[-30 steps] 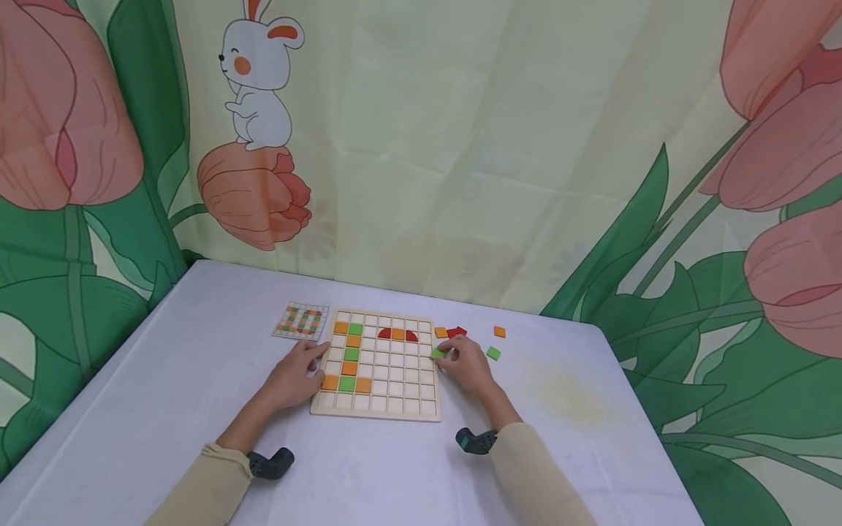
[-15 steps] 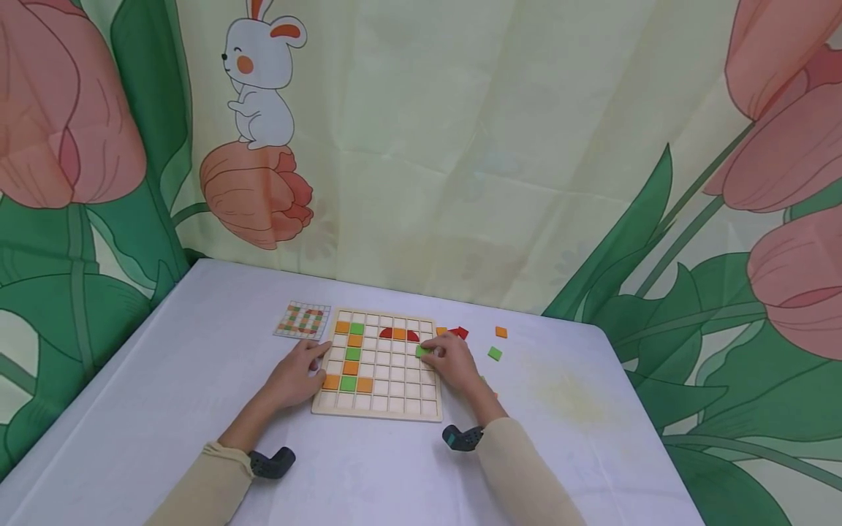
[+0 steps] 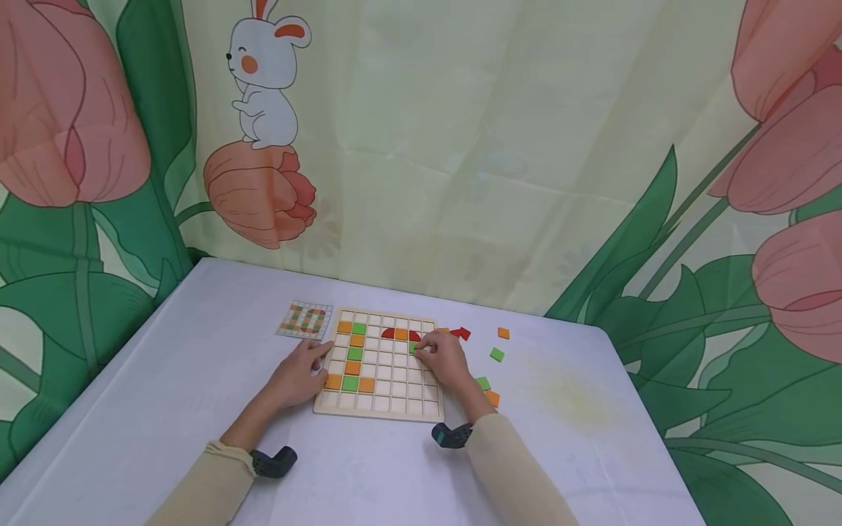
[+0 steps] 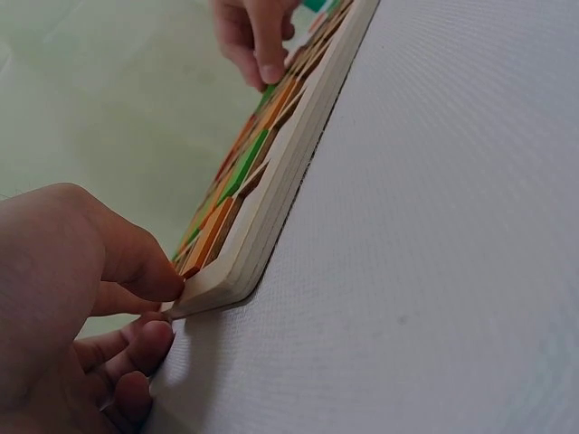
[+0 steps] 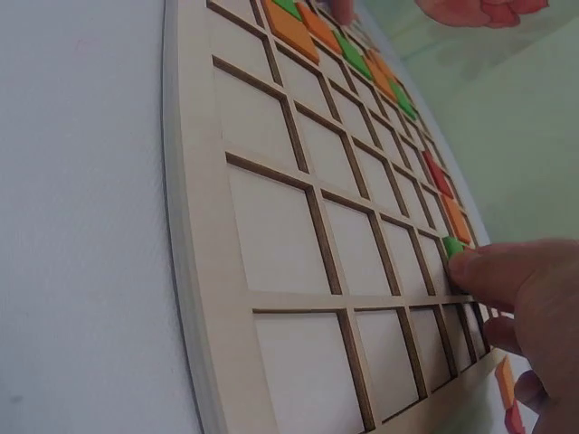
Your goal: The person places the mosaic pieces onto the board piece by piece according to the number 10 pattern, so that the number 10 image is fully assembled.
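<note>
- Green shows at the fingertips in the head view: my right hand [image 3: 447, 360] pinches the green tile [image 3: 412, 348] at about two o'clock from the centre of the wooden board [image 3: 378, 417], just at six o'clock of a red piece [image 3: 414, 336]. I'd square its edges to that cell before letting go.
- Same view, my left hand [image 3: 294, 378] rests at the board's nine o'clock edge, with the pattern card [image 3: 305, 320] at ten o'clock; light, level pressure should stop sliding.
- Left wrist: the thumb lies against the rim [image 4: 210, 284], relaxed rather than clasping, which suits bracing.
- Right wrist: fingers hide whether the tile sits flush; I can't tell. Cell ridges could catch it, so I'd press its middle, then lift straight off, sparing the orange tile [image 5: 456, 219] at twelve o'clock.
</note>
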{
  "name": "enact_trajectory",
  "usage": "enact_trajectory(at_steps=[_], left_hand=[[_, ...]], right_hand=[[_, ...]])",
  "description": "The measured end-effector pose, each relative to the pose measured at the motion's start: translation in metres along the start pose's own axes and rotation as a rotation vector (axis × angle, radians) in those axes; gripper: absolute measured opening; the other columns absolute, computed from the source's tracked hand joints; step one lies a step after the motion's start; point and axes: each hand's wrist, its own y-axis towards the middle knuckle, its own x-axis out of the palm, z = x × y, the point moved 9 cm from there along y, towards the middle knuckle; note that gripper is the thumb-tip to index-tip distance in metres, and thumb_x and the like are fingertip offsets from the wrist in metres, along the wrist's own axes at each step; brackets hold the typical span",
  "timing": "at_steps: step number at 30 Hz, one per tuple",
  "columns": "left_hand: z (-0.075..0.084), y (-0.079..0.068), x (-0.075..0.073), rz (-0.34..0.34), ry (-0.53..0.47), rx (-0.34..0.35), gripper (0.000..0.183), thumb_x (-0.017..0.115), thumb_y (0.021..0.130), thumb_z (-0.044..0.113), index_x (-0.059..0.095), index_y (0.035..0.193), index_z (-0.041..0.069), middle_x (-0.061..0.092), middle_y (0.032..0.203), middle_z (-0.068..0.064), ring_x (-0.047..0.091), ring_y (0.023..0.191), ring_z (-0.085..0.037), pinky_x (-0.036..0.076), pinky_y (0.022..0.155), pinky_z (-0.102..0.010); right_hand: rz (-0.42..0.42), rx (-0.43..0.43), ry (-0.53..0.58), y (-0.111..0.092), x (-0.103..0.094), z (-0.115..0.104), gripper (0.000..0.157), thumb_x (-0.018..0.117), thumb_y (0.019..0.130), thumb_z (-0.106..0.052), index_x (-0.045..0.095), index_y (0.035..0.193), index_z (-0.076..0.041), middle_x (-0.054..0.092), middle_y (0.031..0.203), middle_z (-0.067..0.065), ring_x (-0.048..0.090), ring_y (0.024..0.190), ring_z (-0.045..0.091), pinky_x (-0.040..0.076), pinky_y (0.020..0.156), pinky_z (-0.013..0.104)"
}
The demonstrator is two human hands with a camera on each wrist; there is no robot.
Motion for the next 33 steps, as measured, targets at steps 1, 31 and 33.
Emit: enact_trajectory(at_steps=[1,31,33], left_hand=[[0.001,0.000,0.000,0.001,-0.001,0.003,0.058,0.060,0.084,0.010,0.049,0.140,0.003,0.046,0.100,-0.007,0.043,0.079,-0.016,0.035,0.061,-0.026],[0.001,-0.001,0.001,-0.002,0.008,-0.001,0.058,0.060,0.085,0.010,0.048,0.141,0.003,0.047,0.104,-0.008,0.044,0.080,-0.016,0.035,0.061,-0.026],[0.002,-0.001,0.001,-0.001,0.007,0.005,0.058,0.059,0.085,0.010,0.048,0.141,0.002,0.047,0.105,-0.009,0.044,0.080,-0.016,0.035,0.061,-0.026]], right_hand=[[0.004,-0.002,-0.006,0.000,0.000,-0.001,0.008,0.074,0.084,-0.017,0.077,0.091,-0.014,0.063,0.098,0.001,0.051,0.084,0.016,0.044,0.068,0.026],[0.063,0.147,0.004,-0.010,-0.039,0.052,0.025,0.071,0.086,-0.020,0.072,0.111,-0.017,0.063,0.103,0.000,0.049,0.082,0.018,0.043,0.066,0.026],[0.073,0.153,-0.001,-0.013,-0.044,0.056,0.026,0.071,0.086,-0.019,0.072,0.112,-0.016,0.063,0.103,0.002,0.049,0.081,0.019,0.043,0.065,0.026]])
